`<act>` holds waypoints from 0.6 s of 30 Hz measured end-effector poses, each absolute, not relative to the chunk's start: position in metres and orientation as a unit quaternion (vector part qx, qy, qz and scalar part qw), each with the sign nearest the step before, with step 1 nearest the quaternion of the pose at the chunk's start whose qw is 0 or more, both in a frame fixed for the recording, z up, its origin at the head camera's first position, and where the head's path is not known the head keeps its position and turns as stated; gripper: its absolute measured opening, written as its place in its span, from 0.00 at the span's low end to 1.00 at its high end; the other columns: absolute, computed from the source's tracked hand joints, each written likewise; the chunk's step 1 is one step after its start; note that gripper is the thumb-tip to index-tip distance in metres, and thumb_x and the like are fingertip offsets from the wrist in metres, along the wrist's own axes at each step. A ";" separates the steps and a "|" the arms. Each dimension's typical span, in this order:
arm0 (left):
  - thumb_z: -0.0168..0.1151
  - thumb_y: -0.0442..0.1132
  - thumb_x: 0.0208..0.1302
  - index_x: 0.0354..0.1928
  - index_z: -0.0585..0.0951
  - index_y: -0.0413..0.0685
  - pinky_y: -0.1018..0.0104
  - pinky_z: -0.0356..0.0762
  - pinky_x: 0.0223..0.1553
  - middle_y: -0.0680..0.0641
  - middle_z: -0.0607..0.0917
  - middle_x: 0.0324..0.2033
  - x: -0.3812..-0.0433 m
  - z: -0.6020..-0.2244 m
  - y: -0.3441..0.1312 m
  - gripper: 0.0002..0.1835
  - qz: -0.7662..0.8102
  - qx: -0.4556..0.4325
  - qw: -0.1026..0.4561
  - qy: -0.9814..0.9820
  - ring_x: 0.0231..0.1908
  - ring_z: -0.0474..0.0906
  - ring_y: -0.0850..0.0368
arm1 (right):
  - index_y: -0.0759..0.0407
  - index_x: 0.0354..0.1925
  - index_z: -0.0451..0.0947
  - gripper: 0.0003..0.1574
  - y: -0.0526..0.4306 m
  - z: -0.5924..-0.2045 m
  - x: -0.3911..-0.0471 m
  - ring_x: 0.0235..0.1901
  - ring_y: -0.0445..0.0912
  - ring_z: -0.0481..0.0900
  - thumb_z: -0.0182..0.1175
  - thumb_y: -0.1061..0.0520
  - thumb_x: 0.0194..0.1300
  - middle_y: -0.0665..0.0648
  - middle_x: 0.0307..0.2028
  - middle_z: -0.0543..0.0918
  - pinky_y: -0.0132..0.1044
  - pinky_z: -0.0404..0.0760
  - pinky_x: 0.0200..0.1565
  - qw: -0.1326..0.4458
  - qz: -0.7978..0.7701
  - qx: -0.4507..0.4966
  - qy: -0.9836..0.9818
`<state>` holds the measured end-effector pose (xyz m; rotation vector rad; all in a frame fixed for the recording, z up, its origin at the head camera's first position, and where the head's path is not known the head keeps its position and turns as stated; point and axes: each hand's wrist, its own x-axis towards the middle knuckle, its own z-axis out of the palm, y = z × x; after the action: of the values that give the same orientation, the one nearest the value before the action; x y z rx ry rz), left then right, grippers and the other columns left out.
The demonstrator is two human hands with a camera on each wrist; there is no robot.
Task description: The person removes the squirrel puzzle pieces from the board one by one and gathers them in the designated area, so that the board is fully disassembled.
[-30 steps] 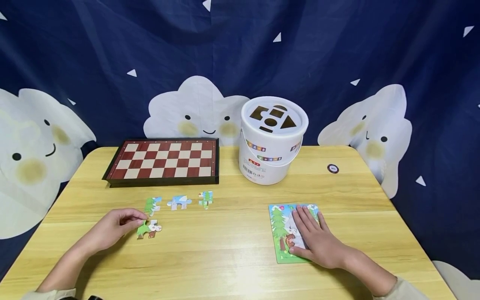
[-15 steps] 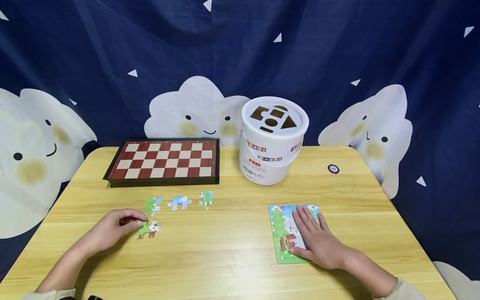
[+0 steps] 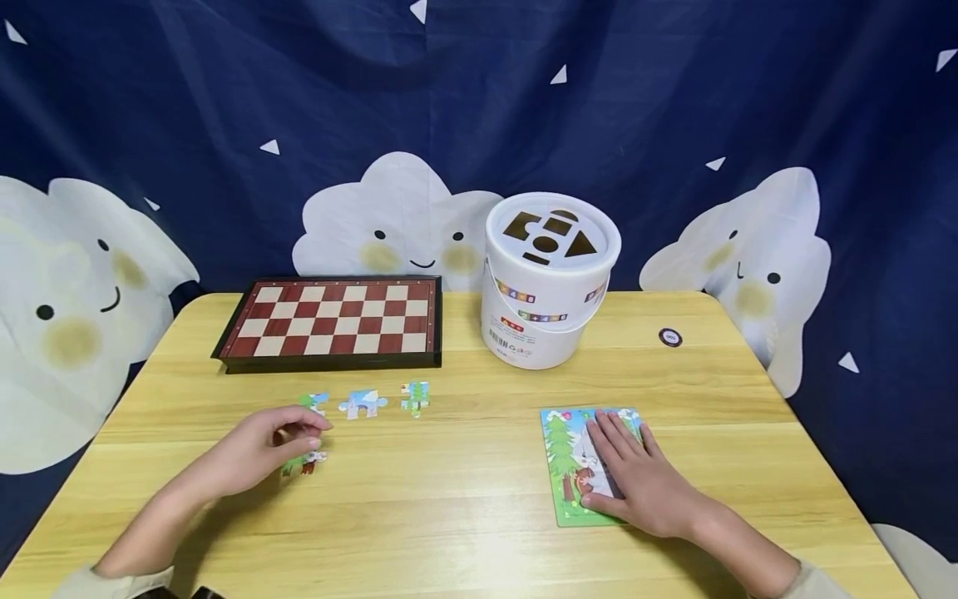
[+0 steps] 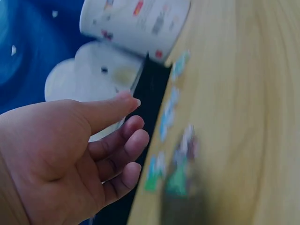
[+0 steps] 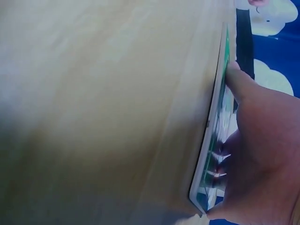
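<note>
My left hand [image 3: 258,449] hovers over two jigsaw pieces at the left of the table, fingers loosely bent and holding nothing. The lower jigsaw piece [image 3: 318,457], green with brown and white, is partly hidden under it, as is the upper green and blue one [image 3: 318,399]. To their right lie a light blue jigsaw piece [image 3: 362,398] and one with a green tree [image 3: 416,397]. My right hand [image 3: 647,487] rests flat, fingers straight, on a jigsaw board [image 3: 559,445] with trees and an animal picture, covering its right part.
Behind the loose pieces lies a red and white checkered game board [image 3: 337,320] in a black frame. Next to it stands a white bucket [image 3: 535,333] with shaped holes in its lid [image 3: 572,262]. A small round chip [image 3: 670,338] lies at the back right.
My left hand has come off the lower jigsaw piece and shifted right, now covering part of two pieces. The right hand stays on the board. The head view has turned slightly left.
</note>
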<state>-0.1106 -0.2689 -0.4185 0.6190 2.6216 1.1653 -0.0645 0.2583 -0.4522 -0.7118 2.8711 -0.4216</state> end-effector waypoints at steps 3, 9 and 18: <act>0.65 0.37 0.71 0.50 0.84 0.45 0.68 0.75 0.33 0.57 0.83 0.36 -0.113 -0.409 -0.248 0.09 0.400 0.234 0.096 0.881 0.35 0.76 0.65 | 0.66 0.78 0.52 0.63 0.259 -0.451 -0.065 0.77 0.64 0.48 0.55 0.24 0.67 0.68 0.78 0.53 0.72 0.45 0.69 0.072 -0.141 -0.237 0.959; 0.64 0.38 0.71 0.50 0.85 0.47 0.68 0.75 0.36 0.59 0.83 0.38 -0.123 -0.401 -0.199 0.09 0.396 0.294 0.115 0.862 0.39 0.77 0.63 | 0.66 0.79 0.48 0.67 0.264 -0.448 -0.064 0.77 0.65 0.45 0.59 0.25 0.64 0.68 0.79 0.49 0.71 0.45 0.70 0.079 -0.173 -0.228 0.955; 0.64 0.40 0.72 0.60 0.79 0.43 0.65 0.79 0.44 0.48 0.83 0.46 -0.135 -0.393 -0.121 0.18 0.388 0.346 0.159 0.839 0.45 0.77 0.60 | 0.67 0.80 0.43 0.66 0.285 -0.447 -0.064 0.77 0.66 0.40 0.61 0.30 0.66 0.71 0.79 0.44 0.73 0.42 0.69 0.093 -0.190 -0.204 0.956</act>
<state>-0.1355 -0.1212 -0.3933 0.9890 2.3992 1.1090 -0.0643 0.2849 -0.4469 -0.6046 2.8374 -0.5652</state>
